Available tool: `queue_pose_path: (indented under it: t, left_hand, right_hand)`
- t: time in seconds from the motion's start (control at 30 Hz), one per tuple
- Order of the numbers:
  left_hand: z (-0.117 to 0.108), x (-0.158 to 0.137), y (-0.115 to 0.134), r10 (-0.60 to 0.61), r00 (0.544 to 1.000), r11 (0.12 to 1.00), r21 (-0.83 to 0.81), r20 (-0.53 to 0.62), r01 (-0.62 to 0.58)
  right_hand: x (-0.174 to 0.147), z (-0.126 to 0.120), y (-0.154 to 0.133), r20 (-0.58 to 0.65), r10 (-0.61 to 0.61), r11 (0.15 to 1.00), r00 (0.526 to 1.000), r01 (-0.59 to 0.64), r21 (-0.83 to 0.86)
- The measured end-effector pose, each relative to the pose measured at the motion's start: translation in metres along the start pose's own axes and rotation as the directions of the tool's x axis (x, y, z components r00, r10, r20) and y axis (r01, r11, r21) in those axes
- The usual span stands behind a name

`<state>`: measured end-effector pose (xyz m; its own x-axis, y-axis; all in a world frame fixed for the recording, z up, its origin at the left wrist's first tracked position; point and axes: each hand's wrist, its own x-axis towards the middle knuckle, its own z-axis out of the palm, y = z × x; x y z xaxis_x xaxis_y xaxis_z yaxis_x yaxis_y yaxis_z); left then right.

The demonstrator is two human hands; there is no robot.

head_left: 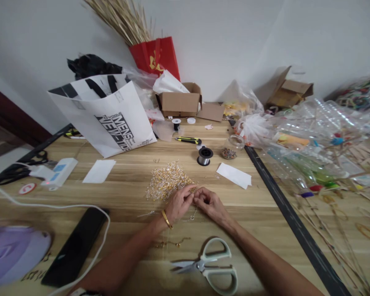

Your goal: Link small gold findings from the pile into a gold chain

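Pale wall point(222, 41) behind, wood-grained tabletop point(129, 174) below: left hand point(179, 203) and right hand point(212, 204) pinch a fine chain point(193, 217).

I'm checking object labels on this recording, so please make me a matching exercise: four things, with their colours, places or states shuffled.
Things
1. left hand
2. pile of small pieces
3. scissors
4. red bag

Descriptions
A. pale handles, blades pointing to the picture's left
B. at the back, with dry stalks rising behind its top edge
C. gold bracelet at the wrist
D. gold and silvery, heaped on the table

Right pairs: 1-C, 2-D, 3-A, 4-B
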<state>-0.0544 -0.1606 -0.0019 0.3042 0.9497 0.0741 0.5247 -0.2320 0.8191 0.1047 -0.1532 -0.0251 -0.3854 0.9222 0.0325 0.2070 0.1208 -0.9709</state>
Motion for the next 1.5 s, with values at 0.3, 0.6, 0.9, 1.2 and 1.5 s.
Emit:
queue_pose_path:
  t: [0.3,0.6,0.9,1.2,1.5]
  left_hand:
    - [0.002,-0.002,-0.002,0.103,0.995,0.987,0.129,-0.01,-0.101]
    - [0.003,-0.003,-0.003,0.131,0.991,0.976,0.179,-0.03,-0.124]
    - [0.001,-0.002,-0.002,0.061,0.998,0.998,0.036,-0.027,-0.06]
    - [0.001,0.002,-0.004,0.01,1.0,0.961,-0.275,-0.003,-0.01]
    - [-0.002,0.005,-0.006,0.0,0.999,0.982,-0.19,0.032,0.007]
  right_hand:
    - [-0.002,0.002,0.0,-0.019,-0.031,0.996,0.999,0.03,-0.089]
    - [-0.004,0.004,0.003,-0.095,-0.065,0.971,0.993,0.041,-0.237]
    - [-0.005,0.002,-0.002,-0.025,-0.073,0.956,0.997,0.063,-0.287]
    - [0.0,-0.002,-0.01,-0.039,0.035,0.995,0.999,-0.031,0.096]
    - [0.001,-0.004,-0.003,-0.033,0.058,0.983,0.998,-0.051,0.178]
